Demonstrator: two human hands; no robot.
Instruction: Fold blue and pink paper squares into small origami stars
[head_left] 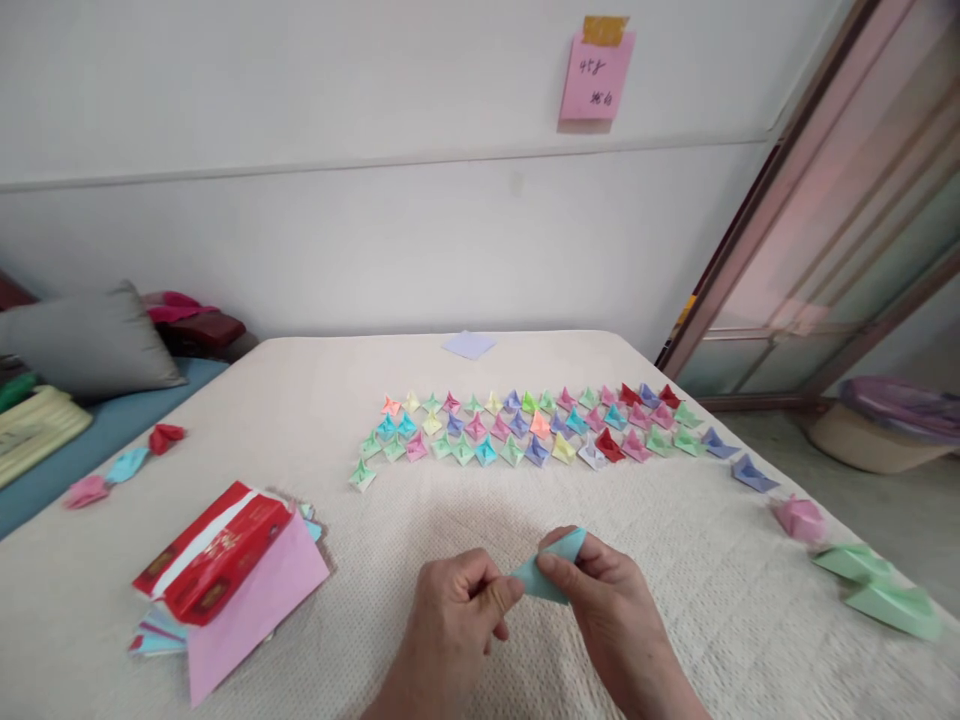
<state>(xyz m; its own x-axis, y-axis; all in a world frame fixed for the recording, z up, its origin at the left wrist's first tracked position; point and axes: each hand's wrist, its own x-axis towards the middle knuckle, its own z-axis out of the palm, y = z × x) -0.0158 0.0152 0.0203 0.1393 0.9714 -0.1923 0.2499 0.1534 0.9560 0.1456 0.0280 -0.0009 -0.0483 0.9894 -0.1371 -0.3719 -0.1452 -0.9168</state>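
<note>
A light blue piece of folded paper is held between my two hands, just above the pale quilted cover. My left hand pinches its left tip between thumb and forefinger. My right hand grips the other end, its thumb pressed flat on the front and its fingers behind. Beyond the hands stand rows of small folded paper boats in many colours. To the left lies a stack with a red packet on top and a pink paper sheet sticking out.
Larger folded shapes, among them a pink one and a green one, line the right edge. Red, blue and pink folded pieces lie at the left edge. A lilac sheet rests near the wall. A bin stands right.
</note>
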